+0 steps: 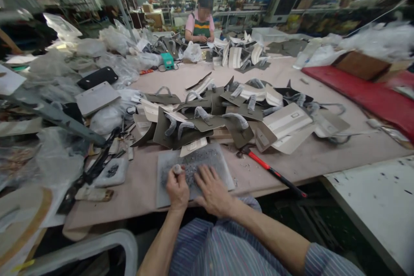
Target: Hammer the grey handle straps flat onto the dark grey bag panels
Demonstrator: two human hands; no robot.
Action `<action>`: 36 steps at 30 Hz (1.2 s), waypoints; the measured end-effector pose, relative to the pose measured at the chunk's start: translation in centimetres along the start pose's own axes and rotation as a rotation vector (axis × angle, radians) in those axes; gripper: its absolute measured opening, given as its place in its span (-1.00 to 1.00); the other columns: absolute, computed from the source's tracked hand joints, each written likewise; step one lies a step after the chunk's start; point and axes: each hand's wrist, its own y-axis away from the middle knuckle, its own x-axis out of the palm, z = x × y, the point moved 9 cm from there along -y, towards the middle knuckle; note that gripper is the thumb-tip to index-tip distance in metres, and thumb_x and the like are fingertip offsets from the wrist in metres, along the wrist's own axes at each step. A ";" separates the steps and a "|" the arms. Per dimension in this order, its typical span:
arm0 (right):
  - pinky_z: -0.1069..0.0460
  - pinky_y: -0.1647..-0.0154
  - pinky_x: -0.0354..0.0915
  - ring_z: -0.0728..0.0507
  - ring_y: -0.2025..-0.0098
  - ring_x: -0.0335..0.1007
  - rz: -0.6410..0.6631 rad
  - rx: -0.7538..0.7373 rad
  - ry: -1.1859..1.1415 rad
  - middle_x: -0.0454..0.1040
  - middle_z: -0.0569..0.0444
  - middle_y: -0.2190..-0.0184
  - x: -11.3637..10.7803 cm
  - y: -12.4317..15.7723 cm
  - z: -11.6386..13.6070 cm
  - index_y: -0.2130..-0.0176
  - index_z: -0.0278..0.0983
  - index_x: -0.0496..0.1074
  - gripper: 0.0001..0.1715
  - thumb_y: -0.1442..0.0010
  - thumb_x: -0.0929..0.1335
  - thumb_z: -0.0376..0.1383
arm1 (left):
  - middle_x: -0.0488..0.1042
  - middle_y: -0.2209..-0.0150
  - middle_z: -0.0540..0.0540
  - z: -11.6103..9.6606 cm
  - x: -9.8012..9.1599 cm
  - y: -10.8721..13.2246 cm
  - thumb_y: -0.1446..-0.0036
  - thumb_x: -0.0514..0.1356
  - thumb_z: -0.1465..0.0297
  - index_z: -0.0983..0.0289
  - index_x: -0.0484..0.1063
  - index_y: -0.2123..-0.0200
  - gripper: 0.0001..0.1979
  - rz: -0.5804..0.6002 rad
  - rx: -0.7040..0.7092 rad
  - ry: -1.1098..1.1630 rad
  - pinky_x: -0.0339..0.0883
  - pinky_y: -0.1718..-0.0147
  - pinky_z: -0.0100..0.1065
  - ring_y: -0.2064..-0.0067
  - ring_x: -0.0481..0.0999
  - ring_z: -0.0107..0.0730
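Fluorescent-lit workshop across the top of the frame, with a co-worker (pixel 200 28) in pink sleeves and a green apron at upper centre. Pinkish table (pixel 136 192) through the middle, crowded at centre with a heap of grey-brown panels (pixel 203 120) with plastic-wrapped handles. Clear plastic bags (pixel 61 69) at upper left, near a teal box (pixel 167 61); red slab (pixel 365 92) at the right edge.

At lower centre, a greyish board (pixel 163 181) strewn with dark specks, overlapped at its far edge by a pale panel (pixel 194 146). Above its left part, a left hand (pixel 178 189) curled closed around a short tool (pixel 177 169), round pale end up, lower end hidden. Just to the right, a right hand (pixel 215 192) laid flat on the board, palm down, fingers extended and slightly apart, gripping nothing visible. Right of the board, a red-and-black hammer (pixel 270 169) lying slantwise.
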 end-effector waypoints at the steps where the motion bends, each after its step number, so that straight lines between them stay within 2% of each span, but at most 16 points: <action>1: -0.31 -0.41 -0.17 -0.38 -0.44 -0.17 0.059 -0.145 -0.048 0.05 -0.31 -0.39 0.8 0.4 2.4 -0.35 -0.39 0.12 -0.09 -0.24 0.32 0.07 | 0.58 0.16 0.22 0.7 -0.6 -0.3 -0.29 0.09 0.24 0.26 0.39 0.13 -0.77 -0.039 -0.071 0.107 0.51 0.07 -0.12 0.13 0.62 -0.17; 3: -0.22 -0.41 -0.09 -0.25 -0.41 -0.04 0.107 -0.361 -0.135 0.17 -0.18 -0.35 0.9 1.2 5.2 -0.32 -0.30 0.17 -0.23 -0.29 0.28 0.03 | 0.57 0.17 0.20 1.8 -1.0 -0.6 -0.28 0.11 0.20 0.27 0.37 0.15 -0.75 -0.073 -0.155 0.302 0.52 0.09 -0.16 0.15 0.63 -0.21; 4: -0.20 -0.41 -0.07 -0.20 -0.40 0.00 0.067 -0.370 -0.152 0.21 -0.13 -0.33 0.3 1.2 4.9 -0.30 -0.27 0.21 -0.34 -0.33 0.25 -0.04 | 0.56 0.17 0.19 2.1 -1.0 -0.7 -0.27 0.13 0.19 0.27 0.37 0.15 -0.74 -0.071 -0.174 0.373 0.52 0.09 -0.17 0.16 0.63 -0.22; 5: -0.20 -0.41 -0.06 -0.18 -0.39 0.01 -0.015 -0.301 -0.143 0.23 -0.11 -0.32 -0.8 0.8 3.5 -0.28 -0.25 0.23 -0.43 -0.36 0.22 -0.12 | 0.56 0.16 0.18 2.3 -0.8 -0.7 -0.25 0.15 0.18 0.28 0.37 0.15 -0.72 -0.060 -0.186 0.422 0.52 0.09 -0.18 0.16 0.63 -0.22; 6: -0.23 -0.40 -0.06 -0.18 -0.40 0.00 -0.121 -0.171 -0.111 0.22 -0.11 -0.32 -2.1 0.3 1.1 -0.27 -0.25 0.24 -0.47 -0.37 0.20 -0.19 | 0.56 0.16 0.17 2.4 -0.6 -0.7 -0.24 0.17 0.17 0.28 0.38 0.15 -0.72 -0.044 -0.193 0.451 0.52 0.09 -0.18 0.16 0.63 -0.22; 8: -0.28 -0.38 -0.03 -0.25 -0.41 -0.06 -0.318 0.182 -0.011 0.14 -0.19 -0.35 -4.4 -0.1 -4.8 -0.28 -0.31 0.21 -0.46 -0.36 0.18 -0.25 | 0.56 0.15 0.18 2.5 -0.1 -0.6 -0.22 0.19 0.17 0.28 0.40 0.15 -0.71 -0.014 -0.200 0.458 0.51 0.07 -0.19 0.15 0.63 -0.21; 9: -0.30 -0.37 -0.01 -0.30 -0.42 -0.08 -0.372 0.353 0.033 0.09 -0.25 -0.36 -4.9 0.1 -7.6 -0.30 -0.36 0.18 -0.42 -0.35 0.19 -0.24 | 0.57 0.15 0.18 2.5 0.0 -0.6 -0.22 0.19 0.17 0.28 0.41 0.15 -0.70 0.000 -0.202 0.441 0.49 0.06 -0.19 0.14 0.63 -0.21; 11: -0.33 -0.34 0.03 -0.37 -0.41 -0.06 -0.377 0.591 0.071 0.06 -0.34 -0.36 -4.4 0.8 -11.6 -0.33 -0.42 0.12 -0.33 -0.32 0.21 -0.21 | 0.58 0.16 0.19 2.3 0.2 -0.5 -0.21 0.20 0.17 0.28 0.43 0.15 -0.70 0.037 -0.208 0.387 0.47 0.04 -0.20 0.13 0.62 -0.20; 13: -0.34 -0.34 0.02 -0.38 -0.41 -0.04 -0.322 0.673 0.045 0.09 -0.36 -0.35 -2.7 1.3 -13.5 -0.37 -0.44 0.04 -0.25 -0.32 0.21 -0.17 | 0.59 0.16 0.19 2.1 -0.2 -0.6 -0.21 0.20 0.16 0.29 0.45 0.14 -0.68 0.077 -0.212 0.343 0.45 0.04 -0.22 0.13 0.62 -0.21; 16: -0.31 -0.40 -0.11 -0.30 -0.44 -0.12 -0.230 0.615 -0.026 0.03 -0.28 -0.40 -0.1 2.0 -13.7 -0.43 -0.38 -0.11 -0.17 -0.34 0.18 -0.10 | 0.60 0.13 0.19 1.9 -2.9 -1.6 -0.21 0.17 0.15 0.28 0.47 0.11 -0.66 0.041 -0.171 0.200 0.41 0.01 -0.24 0.09 0.59 -0.20; 20: -0.32 -0.42 -0.25 -0.26 -0.48 -0.27 -0.184 0.576 -0.084 -0.12 -0.22 -0.45 1.5 2.8 -13.7 -0.46 -0.30 -0.37 -0.07 -0.34 0.15 -0.05 | 0.59 0.08 0.19 3.3 -7.6 -3.6 -0.19 0.15 0.15 0.26 0.48 0.05 -0.63 -0.045 -0.134 -0.068 0.39 0.06 -0.24 0.09 0.57 -0.17; 23: -0.36 -0.41 -0.28 -0.29 -0.48 -0.35 -0.178 0.544 -0.121 -0.19 -0.27 -0.45 2.2 2.5 -13.0 -0.45 -0.35 -0.45 -0.01 -0.34 0.16 -0.03 | 0.58 0.06 0.19 4.7 -9.1 -4.6 -0.18 0.14 0.14 0.24 0.47 0.04 -0.61 -0.002 -0.116 -0.128 0.39 0.07 -0.25 0.08 0.57 -0.16; 28: -0.38 -0.41 -0.31 -0.30 -0.49 -0.38 -0.207 0.523 -0.117 -0.19 -0.29 -0.45 3.1 1.9 -10.9 -0.45 -0.39 -0.43 0.03 -0.31 0.19 -0.02 | 0.58 0.05 0.17 5.6 -10.6 -4.7 -0.20 0.11 0.12 0.22 0.47 0.06 -0.62 0.007 -0.064 -0.213 0.36 0.00 -0.20 0.01 0.54 -0.10; 32: -0.37 -0.41 -0.28 -0.31 -0.48 -0.31 -0.211 0.556 -0.088 -0.10 -0.30 -0.43 3.0 1.9 -10.2 -0.45 -0.42 -0.27 0.00 -0.27 0.22 -0.07 | 0.60 0.09 0.17 5.7 -10.2 -4.8 -0.17 0.11 0.13 0.20 0.46 0.05 -0.62 0.034 -0.034 -0.245 0.42 0.08 -0.20 0.07 0.57 -0.09; 34: -0.39 -0.39 -0.24 -0.36 -0.46 -0.22 -0.229 0.590 -0.106 -0.03 -0.33 -0.41 2.0 1.8 -10.2 -0.42 -0.44 -0.12 -0.04 -0.23 0.26 -0.08 | 0.61 0.13 0.18 5.1 -9.7 -4.9 -0.14 0.12 0.14 0.21 0.46 0.07 -0.62 0.040 -0.011 -0.244 0.44 0.12 -0.21 0.10 0.59 -0.09; 36: -0.39 -0.38 -0.18 -0.39 -0.44 -0.13 -0.308 0.611 -0.158 0.04 -0.34 -0.38 -0.1 1.1 -9.9 -0.37 -0.43 0.05 -0.09 -0.19 0.30 -0.07 | 0.61 0.17 0.19 4.1 -9.3 -4.8 -0.12 0.13 0.14 0.22 0.47 0.10 -0.63 0.016 0.000 -0.230 0.45 0.14 -0.21 0.12 0.60 -0.08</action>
